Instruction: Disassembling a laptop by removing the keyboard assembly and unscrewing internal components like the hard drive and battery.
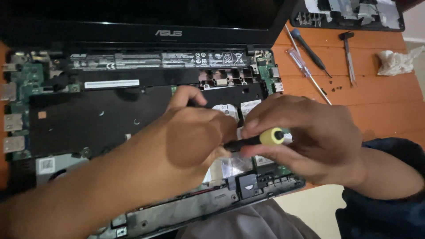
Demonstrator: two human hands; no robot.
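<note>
The right hand (310, 141) pinches a yellow-capped screwdriver (261, 138) just right of the drive (228, 110), fingers closed on its handle; the left hand (195, 141) curls over the tip (its grip is hidden). Best to keep the shaft square and press lightly

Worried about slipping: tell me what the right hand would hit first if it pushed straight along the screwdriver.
Probably the left hand: the right hand points the screwdriver leftward, tip hidden behind it.
</note>
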